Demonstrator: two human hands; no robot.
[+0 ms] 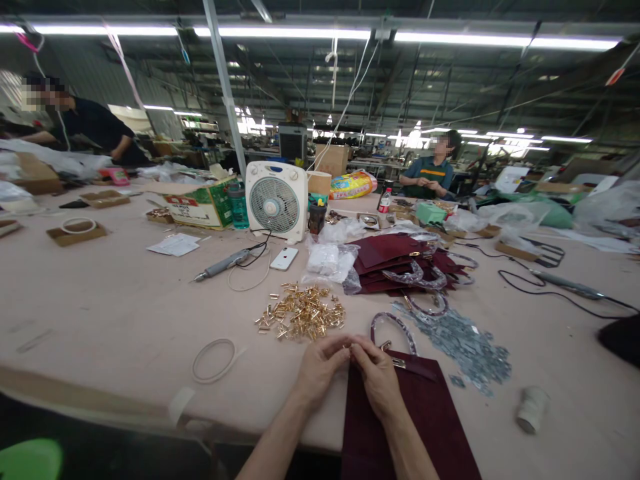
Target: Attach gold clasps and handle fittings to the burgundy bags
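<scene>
My left hand (323,367) and my right hand (374,373) meet at the fingertips over the table. Both are closed in a pinch around something small, hidden by the fingers. Beneath my right hand and forearm lies a dark red bag panel (430,413), with a plastic-wrapped handle (393,319) and a gold metal fitting (399,363) at its top edge. Just beyond my left hand is a heap of small gold metal fittings (305,313). Flat grey metal plates (465,347) are spread to the right of the panel.
Farther back lie stacked dark red bag panels (390,260), a white phone (284,259) and a box fan (277,200). An electric screwdriver (225,265) rests at the left, another (570,285) at the right. A tape ring (214,361) and a spool (533,408) are nearer. Two people work beyond.
</scene>
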